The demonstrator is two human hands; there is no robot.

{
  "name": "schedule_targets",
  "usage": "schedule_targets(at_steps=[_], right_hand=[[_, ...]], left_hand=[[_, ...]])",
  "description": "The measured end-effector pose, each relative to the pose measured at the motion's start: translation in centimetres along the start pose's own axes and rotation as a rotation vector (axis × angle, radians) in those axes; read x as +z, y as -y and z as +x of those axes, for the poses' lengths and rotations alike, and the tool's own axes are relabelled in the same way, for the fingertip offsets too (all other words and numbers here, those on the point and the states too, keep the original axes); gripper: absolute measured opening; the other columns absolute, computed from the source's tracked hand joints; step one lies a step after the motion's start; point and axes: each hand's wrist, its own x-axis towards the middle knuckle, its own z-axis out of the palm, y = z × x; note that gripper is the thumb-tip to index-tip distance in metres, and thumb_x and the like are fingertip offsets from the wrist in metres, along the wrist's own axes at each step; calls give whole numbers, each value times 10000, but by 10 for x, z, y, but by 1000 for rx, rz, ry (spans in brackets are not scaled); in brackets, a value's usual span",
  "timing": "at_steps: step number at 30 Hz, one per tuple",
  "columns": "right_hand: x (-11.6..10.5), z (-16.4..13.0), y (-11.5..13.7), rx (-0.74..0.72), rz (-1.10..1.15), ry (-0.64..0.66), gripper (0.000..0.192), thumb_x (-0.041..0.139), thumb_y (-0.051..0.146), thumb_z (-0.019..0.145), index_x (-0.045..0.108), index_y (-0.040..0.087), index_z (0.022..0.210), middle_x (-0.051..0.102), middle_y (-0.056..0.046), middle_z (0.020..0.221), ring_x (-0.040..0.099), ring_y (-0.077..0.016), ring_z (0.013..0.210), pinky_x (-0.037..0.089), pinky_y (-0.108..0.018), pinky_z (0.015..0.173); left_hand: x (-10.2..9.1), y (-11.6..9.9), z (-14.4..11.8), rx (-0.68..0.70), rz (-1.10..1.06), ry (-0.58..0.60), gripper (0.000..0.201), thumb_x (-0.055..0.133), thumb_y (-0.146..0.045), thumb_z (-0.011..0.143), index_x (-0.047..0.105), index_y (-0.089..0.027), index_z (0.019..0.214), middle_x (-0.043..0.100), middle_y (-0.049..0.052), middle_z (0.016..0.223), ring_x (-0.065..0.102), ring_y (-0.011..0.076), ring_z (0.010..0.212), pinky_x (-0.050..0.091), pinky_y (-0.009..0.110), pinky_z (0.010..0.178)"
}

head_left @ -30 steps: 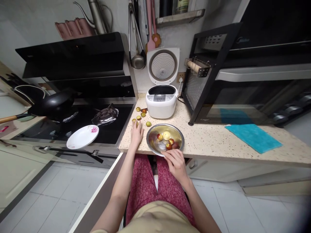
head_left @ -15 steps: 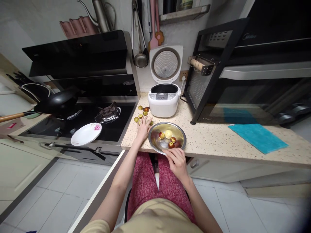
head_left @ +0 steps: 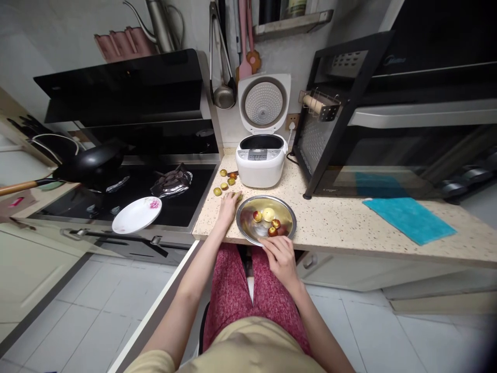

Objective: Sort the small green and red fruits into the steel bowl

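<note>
Right hand: the fingers and thumb of the right hand (head_left: 280,255) are closing narrowly over the near rim of a steel bowl (head_left: 259,231), holding it at the counter's front edge;
Left hand: the left hand (head_left: 228,207) is lying low on the counter (head_left: 330,224), just left of the bowl, its fingertips covering part of a green fruit (head_left: 238,197); from where I'm standing, I cannot tell whether they are gripping it;
Bowl: a red-and-yellow fruit (head_left: 257,216), a pale yellow fruit (head_left: 268,214) and some darker red fruits (head_left: 273,231) are sitting inside;
Loose fruit: several small green fruits (head_left: 224,186) and a reddish fruit (head_left: 232,176) are lying beyond the left hand;
Rice cooker: the white rice cooker (head_left: 259,172) is standing behind the bowl, its lid (head_left: 264,103) gaping upright;
Stove: a flowered plate (head_left: 134,216) is resting along the stove's (head_left: 188,204) front, with a wok (head_left: 89,161) sitting farther left;
Far right: a teal cloth (head_left: 409,220) is lying flat before the oven (head_left: 373,150).
</note>
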Motion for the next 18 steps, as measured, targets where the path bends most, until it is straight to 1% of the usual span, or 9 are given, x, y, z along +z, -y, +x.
schedule_targets(at_steps=[3, 6, 9, 11, 12, 13, 14, 16, 18], right_hand=[[2, 3, -1, 2, 18, 16, 265, 566, 113, 1009, 733, 233, 1176, 771, -41, 974, 679, -201, 902, 476, -402, 882], [3, 6, -4, 0, 41, 44, 265, 563, 126, 1014, 737, 247, 1172, 772, -40, 972, 685, -207, 913, 493, -412, 892], [0, 9, -8, -12, 80, 78, 264, 574, 128, 1013, 728, 248, 1190, 778, -38, 1015, 692, -207, 955, 503, -426, 933], [-2, 10, -10, -16, 107, 103, 272, 590, 141, 1012, 715, 253, 1227, 778, -38, 1064, 697, -207, 998, 508, -434, 963], [-4, 11, -11, -16, 120, 109, 281, 597, 151, 1012, 708, 258, 1246, 777, -40, 1090, 699, -209, 1023, 512, -439, 977], [-5, 11, -12, -10, 130, 104, 289, 600, 159, 1012, 703, 264, 1260, 775, -42, 1112, 700, -213, 1046, 514, -446, 992], [-6, 12, -13, 7, 138, 85, 295, 599, 163, 1012, 702, 270, 1267, 774, -44, 1126, 700, -217, 1065, 514, -455, 1010], [-8, 15, -16, 70, 140, 9, 289, 586, 161, 1014, 714, 272, 1248, 773, -52, 1135, 698, -227, 1092, 515, -471, 1029], [-10, 20, -18, 157, 127, -71, 266, 573, 159, 1013, 738, 264, 1192, 771, -62, 1116, 696, -235, 1090, 529, -466, 1006]], left_hand=[[1, 1, -3, 34, -84, -59, 459, 478, -105, 993, 601, -215, 1422, 635, 137, 1259, 575, 256, 1162, 480, 437, 1056], [-5, -3, -7, 45, -135, -120, 492, 470, -50, 960, 611, -190, 1410, 631, 144, 1268, 574, 261, 1173, 484, 461, 1065], [-22, -14, -15, 78, -194, -217, 512, 424, -30, 972, 600, -182, 1428, 621, 145, 1295, 560, 263, 1231, 471, 478, 1099], [-37, -27, -23, 108, -261, -264, 478, 428, -68, 1005, 602, -203, 1430, 625, 131, 1295, 573, 249, 1234, 485, 451, 1097], [-45, -34, -27, 128, -288, -267, 447, 456, -98, 1018, 613, -218, 1419, 634, 120, 1279, 590, 240, 1211, 503, 427, 1077], [-52, -43, -31, 158, -300, -236, 425, 481, -125, 1025, 617, -225, 1415, 642, 113, 1264, 604, 235, 1188, 516, 412, 1059], [-59, -51, -35, 190, -300, -180, 416, 495, -142, 1030, 616, -227, 1418, 650, 111, 1256, 614, 235, 1171, 522, 409, 1051], [-68, -68, -42, 263, -266, -8, 402, 504, -148, 1030, 630, -230, 1403, 665, 109, 1241, 628, 242, 1148, 534, 411, 1033], [-74, -82, -47, 331, -217, 177, 396, 514, -121, 1016, 655, -227, 1371, 680, 106, 1217, 642, 243, 1124, 548, 401, 1010]])
